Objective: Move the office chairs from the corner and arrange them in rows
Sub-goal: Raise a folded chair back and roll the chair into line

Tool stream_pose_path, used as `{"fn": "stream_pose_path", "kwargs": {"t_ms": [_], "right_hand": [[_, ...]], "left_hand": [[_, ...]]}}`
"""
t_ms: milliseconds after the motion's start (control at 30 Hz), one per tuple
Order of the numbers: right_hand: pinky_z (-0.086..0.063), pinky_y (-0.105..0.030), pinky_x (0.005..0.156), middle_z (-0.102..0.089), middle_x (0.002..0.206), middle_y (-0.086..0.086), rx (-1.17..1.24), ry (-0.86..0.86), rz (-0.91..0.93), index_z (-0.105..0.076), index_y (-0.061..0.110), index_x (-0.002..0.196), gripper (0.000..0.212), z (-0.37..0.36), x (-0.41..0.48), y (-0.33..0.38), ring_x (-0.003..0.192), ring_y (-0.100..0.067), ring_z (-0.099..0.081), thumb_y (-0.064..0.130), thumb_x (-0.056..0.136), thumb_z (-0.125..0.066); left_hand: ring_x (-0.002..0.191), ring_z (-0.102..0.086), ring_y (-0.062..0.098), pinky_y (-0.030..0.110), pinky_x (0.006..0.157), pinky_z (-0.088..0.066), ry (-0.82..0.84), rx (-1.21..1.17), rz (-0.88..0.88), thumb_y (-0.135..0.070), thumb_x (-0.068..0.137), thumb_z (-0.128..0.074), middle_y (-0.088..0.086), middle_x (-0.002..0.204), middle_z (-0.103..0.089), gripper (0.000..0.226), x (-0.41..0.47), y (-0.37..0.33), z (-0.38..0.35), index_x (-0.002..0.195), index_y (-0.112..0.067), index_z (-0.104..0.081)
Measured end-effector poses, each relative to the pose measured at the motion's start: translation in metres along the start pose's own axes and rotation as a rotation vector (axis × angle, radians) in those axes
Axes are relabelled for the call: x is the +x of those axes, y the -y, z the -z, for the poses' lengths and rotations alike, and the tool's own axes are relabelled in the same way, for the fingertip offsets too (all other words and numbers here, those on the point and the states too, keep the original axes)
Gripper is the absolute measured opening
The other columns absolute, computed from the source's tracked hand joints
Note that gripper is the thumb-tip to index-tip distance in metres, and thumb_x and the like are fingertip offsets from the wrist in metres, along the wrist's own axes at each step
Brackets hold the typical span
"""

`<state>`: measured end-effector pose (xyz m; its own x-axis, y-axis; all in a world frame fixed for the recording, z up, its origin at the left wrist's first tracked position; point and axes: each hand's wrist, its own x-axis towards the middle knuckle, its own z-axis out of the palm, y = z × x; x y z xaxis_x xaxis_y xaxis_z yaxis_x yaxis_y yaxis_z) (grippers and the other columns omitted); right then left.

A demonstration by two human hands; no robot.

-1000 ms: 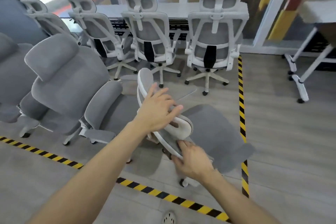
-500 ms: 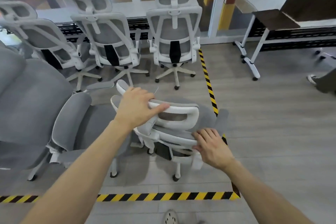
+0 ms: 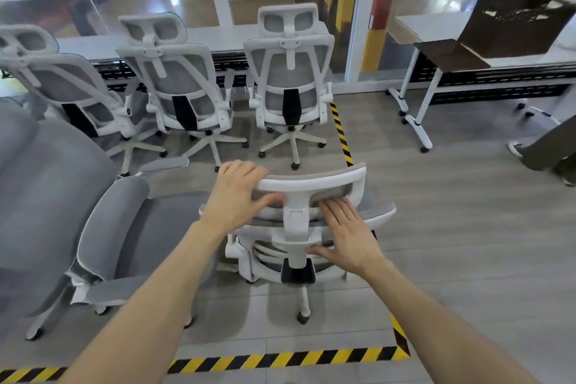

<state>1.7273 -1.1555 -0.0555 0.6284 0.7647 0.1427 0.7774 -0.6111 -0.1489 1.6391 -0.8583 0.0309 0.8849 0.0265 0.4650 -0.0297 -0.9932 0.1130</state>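
Grey plank floor (image 3: 467,243), hazard tape (image 3: 280,359), glass wall (image 3: 78,15), chair (image 3: 311,184)

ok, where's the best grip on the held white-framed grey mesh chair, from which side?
Top bar of the white headrest frame, from behind: the grey mesh chair shows its back, and that bar is highest and open. Left hand curls over its left end.

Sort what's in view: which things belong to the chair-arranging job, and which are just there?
Job: held chair, gripped by left hand, right hand pressing it; three chairs by the window; grey chairs at left.
Bystanders: folding table; dark crate; someone's leg.
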Motion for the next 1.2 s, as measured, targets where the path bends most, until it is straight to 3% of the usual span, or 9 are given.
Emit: {"fn": "stream_pose_path", "kwargs": {"t_ms": [167,367,567,667,800,967,1200], "right_hand": [[-0.014,-0.046,0.138,-0.046,0.16,-0.01,-0.064,-0.01,0.03,-0.04,0.008,0.164,0.113,0.01,0.001,-0.022,0.153,-0.033,-0.036,0.091,0.087,-0.051],[-0.013,-0.049,0.138,-0.039,0.162,-0.007,-0.007,0.037,0.029,-0.035,0.011,0.165,0.11,0.01,0.007,-0.042,0.158,-0.034,-0.028,0.087,0.088,-0.053],[0.016,-0.037,0.132,-0.031,0.168,-0.01,-0.02,0.085,0.039,-0.027,0.006,0.168,0.112,0.019,0.024,-0.062,0.163,-0.033,-0.015,0.082,0.092,-0.057],[0.022,-0.034,0.13,-0.032,0.169,-0.01,-0.015,0.077,0.029,-0.027,0.006,0.169,0.113,0.015,0.019,-0.071,0.163,-0.032,-0.014,0.083,0.091,-0.056],[0.017,-0.039,0.133,-0.035,0.169,-0.01,-0.038,0.07,0.033,-0.029,0.007,0.169,0.113,0.017,0.02,-0.073,0.163,-0.032,-0.021,0.084,0.091,-0.055],[-0.007,-0.05,0.139,-0.039,0.167,-0.01,-0.025,0.095,0.036,-0.031,0.008,0.167,0.115,0.012,0.021,-0.069,0.162,-0.033,-0.026,0.088,0.088,-0.054],[-0.005,-0.049,0.139,-0.032,0.172,-0.009,-0.017,0.086,0.022,-0.024,0.011,0.17,0.117,0.01,0.018,-0.06,0.165,-0.031,-0.018,0.088,0.088,-0.054]], "left_hand": [[0.104,-0.052,0.02,0.046,0.1,-0.041,0.003,-0.085,-0.006,-0.085,0.097,-0.051,-0.01,0.106,-0.061,0.064,0.015,-0.02,-0.011,0.109,-0.024,-0.067],[0.101,-0.051,0.021,0.047,0.096,-0.041,-0.042,-0.108,0.006,-0.077,0.095,-0.062,-0.011,0.102,-0.058,0.054,0.03,-0.028,-0.025,0.105,-0.024,-0.067],[0.099,-0.048,0.02,0.047,0.094,-0.042,-0.041,-0.076,0.045,-0.077,0.096,-0.06,-0.01,0.101,-0.055,0.054,0.045,-0.038,-0.035,0.107,-0.025,-0.065],[0.095,-0.047,0.021,0.044,0.094,-0.041,-0.069,-0.089,0.058,-0.078,0.097,-0.059,-0.008,0.098,-0.054,0.055,0.044,-0.049,-0.04,0.106,-0.024,-0.065],[0.095,-0.048,0.021,0.045,0.096,-0.043,-0.059,-0.049,0.071,-0.075,0.097,-0.063,-0.009,0.098,-0.054,0.052,0.044,-0.051,-0.038,0.107,-0.024,-0.065],[0.098,-0.05,0.021,0.043,0.099,-0.042,-0.042,-0.02,0.071,-0.076,0.098,-0.06,-0.009,0.101,-0.054,0.053,0.039,-0.049,-0.032,0.11,-0.025,-0.066],[0.097,-0.049,0.021,0.044,0.099,-0.041,-0.029,-0.041,0.063,-0.073,0.098,-0.063,-0.01,0.1,-0.053,0.049,0.035,-0.043,-0.027,0.109,-0.025,-0.065]]}}
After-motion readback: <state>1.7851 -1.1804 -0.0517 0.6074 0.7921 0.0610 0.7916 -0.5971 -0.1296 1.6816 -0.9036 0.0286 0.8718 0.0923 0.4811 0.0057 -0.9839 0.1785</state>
